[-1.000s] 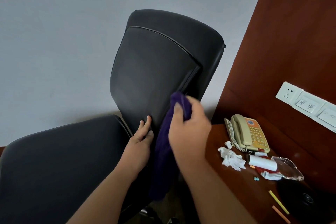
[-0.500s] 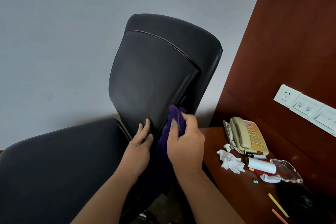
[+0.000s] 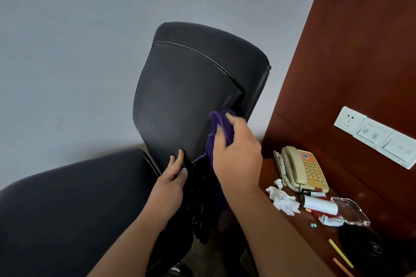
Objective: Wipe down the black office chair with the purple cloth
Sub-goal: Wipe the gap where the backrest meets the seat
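Chair seat (image 3: 67, 209) cut off at left edge, purple cloth (image 3: 217, 119) partly behind right hand (image 3: 236, 157), socket panel (image 3: 380, 139) cut off right

Purple cloth (image 3: 221, 128) bunched vs black chair (image 3: 186, 96) backrest.
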Tool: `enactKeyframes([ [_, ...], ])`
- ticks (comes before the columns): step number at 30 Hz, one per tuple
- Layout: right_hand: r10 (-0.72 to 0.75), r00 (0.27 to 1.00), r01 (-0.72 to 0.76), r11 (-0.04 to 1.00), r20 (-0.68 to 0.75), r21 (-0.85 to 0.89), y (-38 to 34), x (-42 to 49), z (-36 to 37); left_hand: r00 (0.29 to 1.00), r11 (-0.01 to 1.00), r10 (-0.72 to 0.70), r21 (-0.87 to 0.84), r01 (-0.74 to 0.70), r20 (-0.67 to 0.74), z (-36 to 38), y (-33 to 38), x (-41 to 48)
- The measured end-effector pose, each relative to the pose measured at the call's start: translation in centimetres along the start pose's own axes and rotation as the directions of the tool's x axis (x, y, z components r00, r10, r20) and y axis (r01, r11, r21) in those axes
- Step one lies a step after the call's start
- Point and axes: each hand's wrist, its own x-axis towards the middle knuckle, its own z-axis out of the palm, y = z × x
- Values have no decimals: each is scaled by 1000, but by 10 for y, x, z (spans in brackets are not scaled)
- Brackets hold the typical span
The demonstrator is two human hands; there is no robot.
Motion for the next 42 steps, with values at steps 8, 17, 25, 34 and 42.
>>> enactKeyframes([
  [8, -118, 993, 115, 988, -23, -107, -29, 43, -45, 1000, 1000, 10, 9, -10, -5, 3, -1, -3],
  [17, -147, 959, 263, 781, 243, -566, -70, 106, -37, 1000, 1000, 12, 19, -12, -10, 1, -8, 0],
  [25, -42, 892, 310, 780, 450, -544, -59, 51, -62, 1000, 999, 25, 41, -25, -2, 0, -7, -1],
  [34, -242, 863, 487, 633, 443, -603, -90, 119, -46, 999, 998, 32, 59, -29, -41, 3, -7, -5],
  [42, -160, 892, 420, 639, 422, -644, -63, 100, -56, 998, 989, 60, 141, -54, -35, 7, -9, -3],
])
